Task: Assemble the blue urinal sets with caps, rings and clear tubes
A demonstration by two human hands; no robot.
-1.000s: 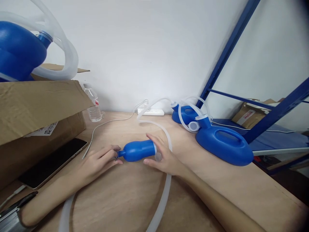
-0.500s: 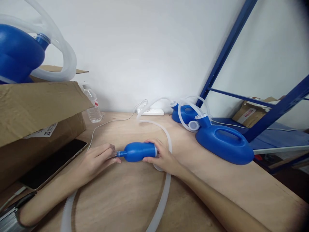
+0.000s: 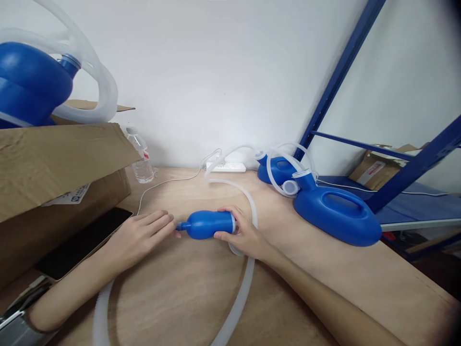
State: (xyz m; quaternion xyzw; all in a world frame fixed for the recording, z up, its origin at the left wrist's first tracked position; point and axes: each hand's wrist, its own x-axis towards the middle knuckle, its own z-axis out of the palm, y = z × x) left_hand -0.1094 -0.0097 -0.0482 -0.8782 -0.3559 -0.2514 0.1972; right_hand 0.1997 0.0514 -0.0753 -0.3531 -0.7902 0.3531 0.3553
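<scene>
A small blue bottle-shaped piece (image 3: 207, 224) with a narrow neck and a pale rim lies sideways between my two hands, above the table. My right hand (image 3: 240, 229) is wrapped round its wide, rimmed end, thumb below and fingers over the top. At the narrow neck is my left hand (image 3: 153, 231), back upward, fingers closed over the tip and covering it. A translucent ribbed hose (image 3: 242, 283) curves over the table below and behind my right hand. Partly under that hand sits a whitish round part (image 3: 236, 249).
Blue jugs with handles, one large (image 3: 338, 214) and another (image 3: 277, 169) behind, stand at right. At left are a cardboard box (image 3: 65, 163) holding a blue jug (image 3: 32, 79), a phone (image 3: 84, 242) and a water bottle (image 3: 141, 158). A power strip (image 3: 226, 167) lies by the wall.
My left hand has rolled over at the narrow neck, its back now facing more upward and its fingers flatter. My right hand keeps its hold on the blue piece. The view has shifted slightly.
</scene>
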